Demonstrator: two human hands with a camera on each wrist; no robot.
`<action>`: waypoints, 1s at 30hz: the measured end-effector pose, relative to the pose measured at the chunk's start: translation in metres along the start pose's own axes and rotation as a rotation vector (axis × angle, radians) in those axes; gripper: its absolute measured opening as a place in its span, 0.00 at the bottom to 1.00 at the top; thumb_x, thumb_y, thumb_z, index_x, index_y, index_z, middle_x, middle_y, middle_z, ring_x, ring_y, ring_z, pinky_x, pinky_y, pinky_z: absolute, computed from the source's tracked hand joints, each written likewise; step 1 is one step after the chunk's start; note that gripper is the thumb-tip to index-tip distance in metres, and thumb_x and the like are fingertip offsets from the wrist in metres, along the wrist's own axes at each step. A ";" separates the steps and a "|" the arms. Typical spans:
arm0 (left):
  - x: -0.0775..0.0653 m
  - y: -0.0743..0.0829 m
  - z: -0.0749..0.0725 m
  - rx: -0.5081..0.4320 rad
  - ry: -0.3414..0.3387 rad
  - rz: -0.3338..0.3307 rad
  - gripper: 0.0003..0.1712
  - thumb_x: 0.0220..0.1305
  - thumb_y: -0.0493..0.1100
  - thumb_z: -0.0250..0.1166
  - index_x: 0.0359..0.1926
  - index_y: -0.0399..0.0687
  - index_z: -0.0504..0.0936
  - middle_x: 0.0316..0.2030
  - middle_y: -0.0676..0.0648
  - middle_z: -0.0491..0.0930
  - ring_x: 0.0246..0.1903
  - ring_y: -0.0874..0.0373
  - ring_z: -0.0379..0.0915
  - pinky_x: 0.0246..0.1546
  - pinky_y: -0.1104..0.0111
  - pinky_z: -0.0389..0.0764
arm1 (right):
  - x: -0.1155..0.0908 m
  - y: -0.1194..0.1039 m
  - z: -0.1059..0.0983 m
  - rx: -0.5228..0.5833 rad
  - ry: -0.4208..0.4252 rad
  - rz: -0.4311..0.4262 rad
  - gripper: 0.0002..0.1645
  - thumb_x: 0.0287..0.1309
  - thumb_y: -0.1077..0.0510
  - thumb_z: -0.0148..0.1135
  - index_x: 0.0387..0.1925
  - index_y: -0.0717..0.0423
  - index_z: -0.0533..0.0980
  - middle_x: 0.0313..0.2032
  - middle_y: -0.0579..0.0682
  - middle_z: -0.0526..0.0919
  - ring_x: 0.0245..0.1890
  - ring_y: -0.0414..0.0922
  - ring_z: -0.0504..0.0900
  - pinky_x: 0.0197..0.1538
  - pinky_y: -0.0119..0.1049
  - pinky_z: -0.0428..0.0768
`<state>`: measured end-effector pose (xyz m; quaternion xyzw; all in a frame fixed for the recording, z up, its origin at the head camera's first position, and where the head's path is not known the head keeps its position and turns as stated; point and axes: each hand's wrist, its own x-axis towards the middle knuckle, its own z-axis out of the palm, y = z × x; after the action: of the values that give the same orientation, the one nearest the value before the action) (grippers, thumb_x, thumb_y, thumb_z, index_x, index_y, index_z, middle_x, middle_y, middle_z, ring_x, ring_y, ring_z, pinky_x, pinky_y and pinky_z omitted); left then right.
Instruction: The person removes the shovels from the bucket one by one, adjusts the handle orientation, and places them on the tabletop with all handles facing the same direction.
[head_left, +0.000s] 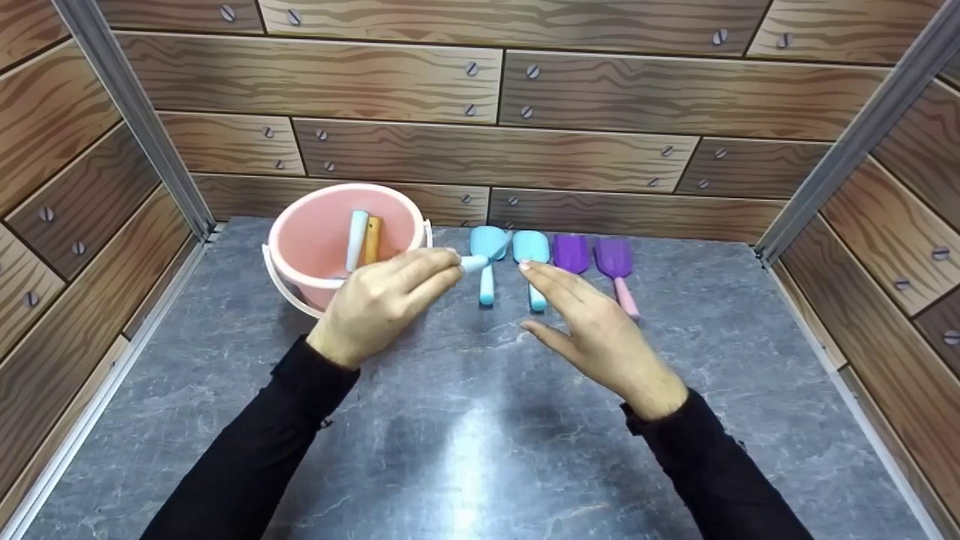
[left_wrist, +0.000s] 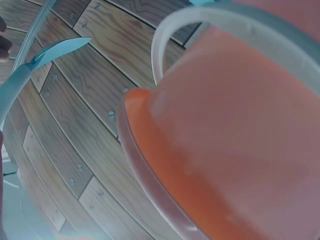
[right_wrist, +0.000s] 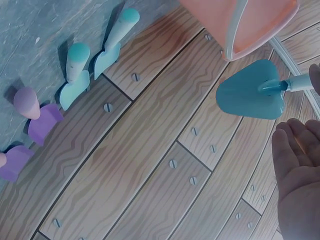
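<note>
My left hand (head_left: 386, 304) grips a blue toy trowel (right_wrist: 250, 92) by its pale blue handle (head_left: 474, 264), up in the air beside the bucket. From the left wrist, the trowel's blade (left_wrist: 57, 50) shows edge-on. My right hand (head_left: 600, 337) hovers to the right with extended fingers, holding nothing; in the right wrist view its palm (right_wrist: 300, 185) lies below the trowel, apart from it. Behind the hands, a row on the floor has two blue shovels (head_left: 531, 246) and two purple ones (head_left: 615, 259), one with a visible pink handle.
A pink bucket (head_left: 300, 281) with a white carrying handle (head_left: 281, 289) stands at the back left. Inside lean a light blue handle (head_left: 357, 236) and a yellow-brown handle (head_left: 373, 236). Wood-patterned walls (head_left: 585, 97) with metal corner posts enclose the grey marbled surface (head_left: 420, 450).
</note>
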<state>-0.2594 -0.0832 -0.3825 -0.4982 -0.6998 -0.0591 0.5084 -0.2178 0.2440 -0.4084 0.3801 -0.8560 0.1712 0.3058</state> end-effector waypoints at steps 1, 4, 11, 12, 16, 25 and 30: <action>0.000 0.002 0.001 -0.001 0.001 0.003 0.13 0.78 0.31 0.73 0.59 0.38 0.94 0.57 0.43 0.95 0.56 0.49 0.96 0.65 0.61 0.96 | 0.000 0.000 0.001 0.008 0.003 -0.010 0.47 0.66 0.59 0.88 0.81 0.64 0.77 0.77 0.62 0.86 0.76 0.59 0.88 0.79 0.54 0.87; 0.001 0.008 0.003 -0.001 0.004 0.014 0.13 0.78 0.32 0.73 0.58 0.40 0.94 0.56 0.44 0.96 0.56 0.49 0.96 0.66 0.62 0.95 | 0.000 0.000 0.003 0.010 0.014 -0.028 0.48 0.64 0.60 0.89 0.81 0.65 0.77 0.76 0.62 0.86 0.76 0.59 0.88 0.80 0.51 0.86; 0.001 0.018 0.011 0.002 0.021 0.058 0.12 0.76 0.33 0.76 0.56 0.44 0.95 0.54 0.45 0.97 0.55 0.52 0.97 0.65 0.65 0.95 | 0.000 -0.001 0.007 0.022 0.039 -0.044 0.48 0.63 0.63 0.89 0.80 0.65 0.77 0.75 0.63 0.87 0.74 0.61 0.89 0.78 0.57 0.88; 0.001 0.020 0.012 0.004 0.024 0.065 0.12 0.75 0.33 0.76 0.56 0.44 0.95 0.54 0.45 0.97 0.54 0.52 0.97 0.64 0.66 0.95 | 0.001 -0.002 0.007 0.024 0.041 -0.046 0.48 0.63 0.64 0.88 0.80 0.65 0.77 0.75 0.63 0.87 0.73 0.61 0.89 0.77 0.57 0.89; 0.001 0.027 0.014 0.025 0.024 0.091 0.12 0.77 0.34 0.75 0.56 0.46 0.95 0.54 0.47 0.97 0.53 0.54 0.97 0.63 0.67 0.95 | 0.000 -0.003 0.008 0.037 0.040 -0.046 0.47 0.63 0.64 0.88 0.81 0.65 0.77 0.76 0.63 0.87 0.74 0.61 0.89 0.77 0.58 0.88; -0.002 0.041 0.022 0.041 0.019 0.143 0.13 0.77 0.33 0.74 0.57 0.48 0.97 0.53 0.51 0.97 0.54 0.58 0.96 0.63 0.70 0.94 | -0.001 -0.005 0.014 0.072 0.033 -0.040 0.43 0.62 0.67 0.87 0.77 0.66 0.80 0.69 0.64 0.91 0.67 0.61 0.94 0.72 0.56 0.93; -0.003 0.046 0.026 0.042 0.044 0.165 0.12 0.78 0.35 0.73 0.57 0.47 0.96 0.53 0.51 0.96 0.54 0.60 0.95 0.60 0.71 0.95 | -0.001 -0.006 0.020 0.105 0.015 -0.065 0.32 0.63 0.71 0.85 0.67 0.63 0.86 0.59 0.58 0.97 0.58 0.55 0.97 0.64 0.48 0.97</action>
<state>-0.2416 -0.0464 -0.4168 -0.5419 -0.6463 -0.0133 0.5371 -0.2207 0.2298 -0.4239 0.4219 -0.8306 0.2089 0.2973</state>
